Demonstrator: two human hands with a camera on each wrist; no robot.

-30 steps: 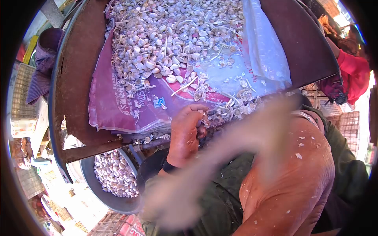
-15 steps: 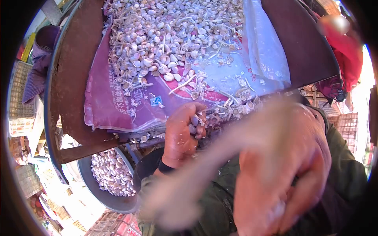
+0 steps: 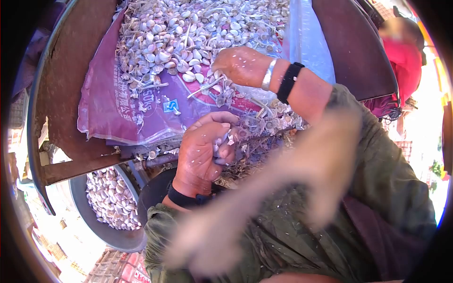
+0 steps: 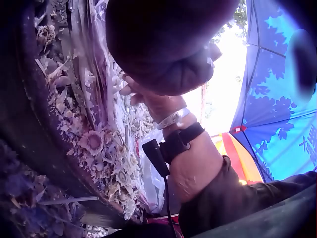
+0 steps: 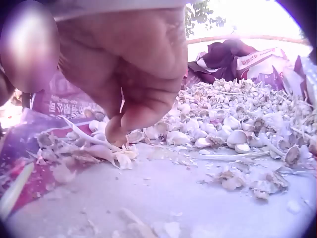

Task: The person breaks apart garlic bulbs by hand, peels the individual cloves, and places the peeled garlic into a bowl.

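In the head view my left hand (image 3: 200, 148) is in front of the table's near edge, fingers curled round a few garlic cloves (image 3: 220, 145). Its dark underside fills the top of the left wrist view. My right hand (image 3: 245, 67) reaches over the near side of a heap of loose garlic cloves (image 3: 165, 35). In the right wrist view its fingertips (image 5: 119, 133) point down among papery skins (image 5: 101, 152). I cannot tell whether they pinch a clove. Under the heap lies a purple printed sack (image 3: 106, 111).
A grey basin (image 3: 82, 207) of cloves (image 3: 111, 198) stands below the table's left side. Skins and stalk bases (image 3: 257, 125) collect along the near edge. A blurred pale shape (image 3: 264, 188) crosses the head view. A person in red (image 3: 403, 66) is at the right.
My right hand has risen from low over the lap, at the lower right, to the near side of the garlic heap. The left hand keeps its cloves; the head view has shifted slightly.
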